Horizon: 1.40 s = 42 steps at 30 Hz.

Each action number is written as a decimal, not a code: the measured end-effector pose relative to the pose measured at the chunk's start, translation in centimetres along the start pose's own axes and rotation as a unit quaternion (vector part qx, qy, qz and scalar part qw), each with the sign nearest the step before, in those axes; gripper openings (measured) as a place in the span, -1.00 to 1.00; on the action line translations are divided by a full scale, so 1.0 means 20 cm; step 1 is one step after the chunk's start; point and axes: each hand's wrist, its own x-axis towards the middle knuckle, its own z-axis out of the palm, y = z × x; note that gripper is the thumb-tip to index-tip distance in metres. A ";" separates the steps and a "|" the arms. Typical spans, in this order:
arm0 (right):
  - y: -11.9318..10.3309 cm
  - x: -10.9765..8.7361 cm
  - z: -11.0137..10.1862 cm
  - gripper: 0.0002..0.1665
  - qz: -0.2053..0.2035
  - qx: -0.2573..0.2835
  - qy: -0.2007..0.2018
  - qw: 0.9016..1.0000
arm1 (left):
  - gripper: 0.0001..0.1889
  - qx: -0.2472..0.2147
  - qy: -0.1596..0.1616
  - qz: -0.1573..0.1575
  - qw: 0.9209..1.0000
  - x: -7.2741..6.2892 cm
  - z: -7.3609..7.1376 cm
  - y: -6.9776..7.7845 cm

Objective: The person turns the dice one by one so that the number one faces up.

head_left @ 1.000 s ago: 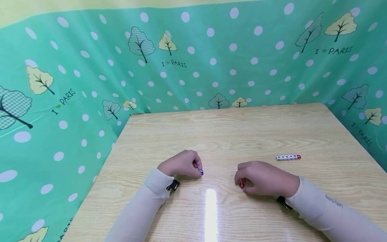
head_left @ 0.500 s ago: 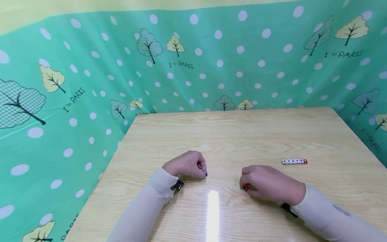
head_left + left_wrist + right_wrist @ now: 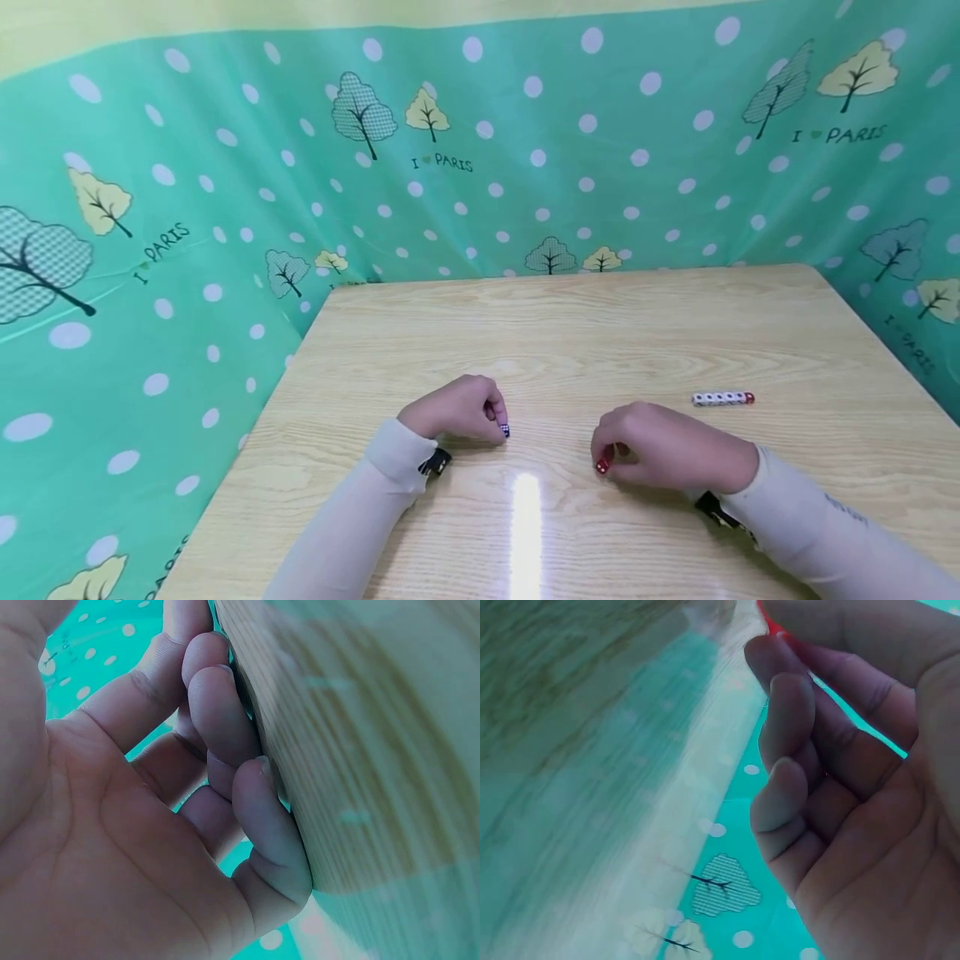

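Observation:
My left hand (image 3: 461, 408) is at the middle of the wooden table and pinches a small dark blue die (image 3: 505, 431) with pale dots. The left wrist view shows its other fingers (image 3: 221, 712) curled close to the tabletop, with no die visible there. To the right, my right hand (image 3: 667, 446) holds a red die (image 3: 602, 467) with white dots between thumb and fingertips, low over the table. A bit of the red die (image 3: 772, 622) peeks out at the top of the right wrist view. A gap of bare table lies between the two hands.
Beyond the right hand lies a straight row of several white dice (image 3: 718, 399) ending in a red die (image 3: 749, 398). The wooden table (image 3: 480, 333) is bordered by a green dotted curtain (image 3: 450, 225). A bright light reflection (image 3: 526, 533) runs along the table's front.
The red die has shifted slightly in my right fingertips and shows more than half a second ago. My left hand stays in place on the blue die. The head view has swayed slightly.

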 end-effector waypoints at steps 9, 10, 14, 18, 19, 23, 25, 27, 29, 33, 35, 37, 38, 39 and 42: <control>0.10 -0.01 0.00 -0.75 0.033 0.111 -0.031 0.993 | -0.88 -0.001 0.001 -0.003 1.000 -0.01 0.00 0.01; 0.10 -0.01 0.00 -0.75 0.038 0.119 -0.034 0.992 | -0.88 -0.001 0.000 -0.003 1.000 -0.01 0.00 0.01; 0.13 -0.01 0.00 -0.75 0.045 0.135 -0.039 0.989 | -0.88 -0.003 -0.001 0.000 1.000 -0.01 0.00 0.01; 0.14 -0.01 0.00 -0.73 0.051 0.132 -0.040 0.989 | -0.88 -0.001 0.001 0.001 1.000 0.00 0.00 0.01; 0.14 -0.01 0.00 -0.72 0.052 0.132 -0.040 0.989 | -0.88 -0.001 0.002 0.001 1.000 0.00 0.00 0.01; 0.15 -0.01 0.01 -0.68 0.050 0.131 -0.040 0.989 | -0.88 -0.003 0.002 0.000 1.000 0.00 0.00 0.01; 0.14 -0.02 0.00 -0.66 0.050 0.132 -0.042 0.989 | -0.87 -0.005 0.002 0.000 1.000 -0.01 0.00 0.01; 0.14 -0.02 0.00 -0.64 0.052 0.134 -0.044 0.989 | -0.87 -0.005 0.002 -0.002 1.000 -0.01 0.00 0.01; 0.14 -0.02 0.00 -0.64 0.057 0.128 -0.047 0.989 | -0.87 -0.006 0.002 -0.002 1.000 -0.01 0.00 0.01; 0.11 -0.03 -0.02 -0.75 0.089 0.107 -0.048 0.989 | -0.87 -0.007 0.002 -0.002 1.000 0.00 0.00 0.00; 0.07 -0.03 -0.02 -0.84 0.105 0.083 -0.039 0.990 | -0.87 -0.006 0.002 -0.002 1.000 0.00 0.00 0.00; 0.03 -0.02 -0.01 -0.85 0.117 0.053 -0.023 0.991 | -0.88 -0.004 0.002 -0.002 1.000 0.00 0.00 0.01; 0.01 -0.02 -0.01 -0.82 0.121 0.035 -0.015 0.992 | -0.88 -0.004 0.002 -0.002 1.000 0.00 0.00 0.00; -0.01 -0.02 0.00 -0.78 0.123 0.018 -0.007 0.992 | -0.88 -0.003 0.002 -0.002 1.000 0.00 0.00 0.00; -0.06 -0.01 0.02 -0.71 0.134 -0.028 0.012 0.991 | -0.87 -0.004 0.003 -0.003 1.000 0.00 0.00 0.00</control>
